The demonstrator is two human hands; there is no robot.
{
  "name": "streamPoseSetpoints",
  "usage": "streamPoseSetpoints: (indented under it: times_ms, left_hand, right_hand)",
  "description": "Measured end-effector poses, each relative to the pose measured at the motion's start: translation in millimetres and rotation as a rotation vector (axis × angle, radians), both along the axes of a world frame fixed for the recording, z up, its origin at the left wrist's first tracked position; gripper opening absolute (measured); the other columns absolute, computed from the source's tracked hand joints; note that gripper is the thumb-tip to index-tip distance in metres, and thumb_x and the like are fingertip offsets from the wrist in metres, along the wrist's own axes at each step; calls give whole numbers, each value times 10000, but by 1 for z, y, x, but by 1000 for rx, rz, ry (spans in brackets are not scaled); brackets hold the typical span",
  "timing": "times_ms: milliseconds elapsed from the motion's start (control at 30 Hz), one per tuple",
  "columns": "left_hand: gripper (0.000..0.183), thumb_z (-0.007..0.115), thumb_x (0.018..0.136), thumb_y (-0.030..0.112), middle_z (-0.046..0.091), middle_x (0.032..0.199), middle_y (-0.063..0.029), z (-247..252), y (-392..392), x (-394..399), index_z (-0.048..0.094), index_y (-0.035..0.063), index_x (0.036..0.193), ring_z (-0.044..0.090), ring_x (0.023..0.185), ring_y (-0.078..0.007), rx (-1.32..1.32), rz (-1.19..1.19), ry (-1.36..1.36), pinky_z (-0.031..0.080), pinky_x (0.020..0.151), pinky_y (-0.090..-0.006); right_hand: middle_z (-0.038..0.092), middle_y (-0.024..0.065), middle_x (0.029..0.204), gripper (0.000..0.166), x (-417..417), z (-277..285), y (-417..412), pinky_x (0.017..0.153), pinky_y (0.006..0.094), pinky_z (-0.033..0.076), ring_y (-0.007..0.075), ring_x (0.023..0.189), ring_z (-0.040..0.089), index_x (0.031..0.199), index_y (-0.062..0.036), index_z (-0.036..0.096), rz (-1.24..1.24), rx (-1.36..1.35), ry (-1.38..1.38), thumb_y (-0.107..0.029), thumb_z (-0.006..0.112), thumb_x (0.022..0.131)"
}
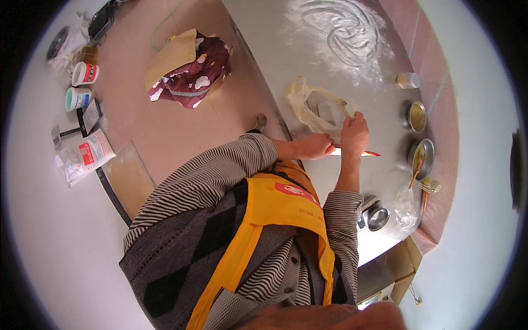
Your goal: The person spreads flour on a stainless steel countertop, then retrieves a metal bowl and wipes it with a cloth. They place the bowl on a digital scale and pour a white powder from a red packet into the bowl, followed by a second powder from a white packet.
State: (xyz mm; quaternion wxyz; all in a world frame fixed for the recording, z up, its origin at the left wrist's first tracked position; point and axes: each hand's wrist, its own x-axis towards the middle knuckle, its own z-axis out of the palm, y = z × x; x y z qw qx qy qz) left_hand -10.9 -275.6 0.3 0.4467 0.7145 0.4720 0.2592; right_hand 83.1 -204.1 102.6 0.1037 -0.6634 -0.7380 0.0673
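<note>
My left hand (pixel 315 146) grips a red-and-white packet (pixel 336 152) at the near side of a metal-topped table (pixel 381 123). One pointed end of that packet shows beyond my right wrist; its middle is hidden behind the wrist. With fingers curled, my right hand (pixel 355 134) holds the edge of a thin, yellowish plastic bag (pixel 300 101). The bag lies loosely spread on the table, just past both hands. A pale flat piece (pixel 328 110) shows inside the loop of the bag; what it is, I cannot tell.
White flour (pixel 350 37) is spread at the table's far end. Along the right edge stand a jar (pixel 408 80), metal bowls (pixel 417 117), a brush (pixel 418 167) and a clear bag (pixel 406 210). A box with maroon cloth (pixel 189 78) and several tubs (pixel 85 73) are on the left.
</note>
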Motion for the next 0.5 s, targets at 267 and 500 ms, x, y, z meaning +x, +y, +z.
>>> streamPoseSetpoints:
  times_ms: [267, 500]
  left_hand:
    - [254, 509, 898, 231, 651, 877, -211, 2, 10, -4, 668, 34, 925, 631, 787, -368, -272, -19, -114, 487, 726, -456]
    - [279, 534, 895, 225, 656, 859, -183, -24, 10, -1, 593, 60, 1111, 632, 780, -354, -126, -146, -114, 492, 718, -439]
  right_hand:
    - [599, 166, 1028, 163, 0, -1, -1, 668, 424, 507, 351, 856, 613, 1038, -67, 564, -70, 70, 198, -125, 528, 890]
    - [513, 187, 1254, 143, -1, -3, 2, 742, 416, 509, 318, 919, 581, 920, -60, 626, 263, 298, 80, -57, 591, 781]
